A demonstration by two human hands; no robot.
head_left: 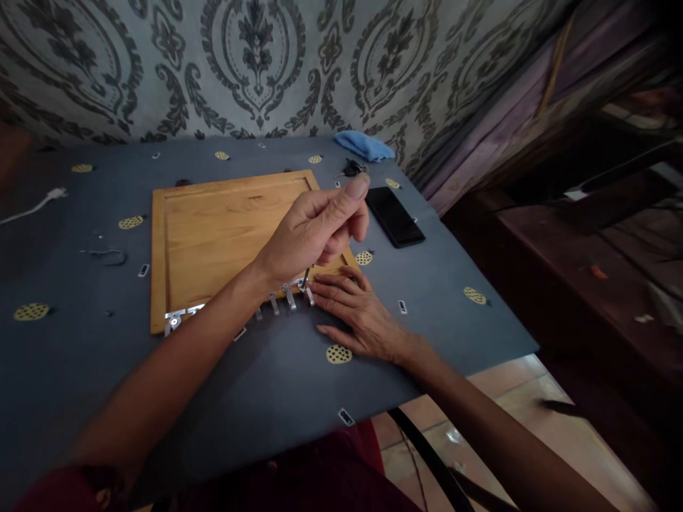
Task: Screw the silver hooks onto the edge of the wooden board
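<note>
A wooden board (224,235) with a raised rim lies flat on the table. Along its near edge runs a silvery metal hook rail (291,297) with several prongs hanging over the side; my left forearm covers part of it. My left hand (325,224) is closed in a fist above the rail's right end. From under the fist a thin screwdriver shaft (306,277) points down at the rail, its handle hidden by my fingers. Fingers outstretched, my right hand (355,313) rests on the board's near right corner, fingertips against the rail's end.
A black phone (395,217) lies right of the board, with keys (352,168) and a blue cloth (366,146) behind it. At the left are a white cable (35,208) and a small curved hook-like piece (109,254). A patterned wall backs the table (453,334).
</note>
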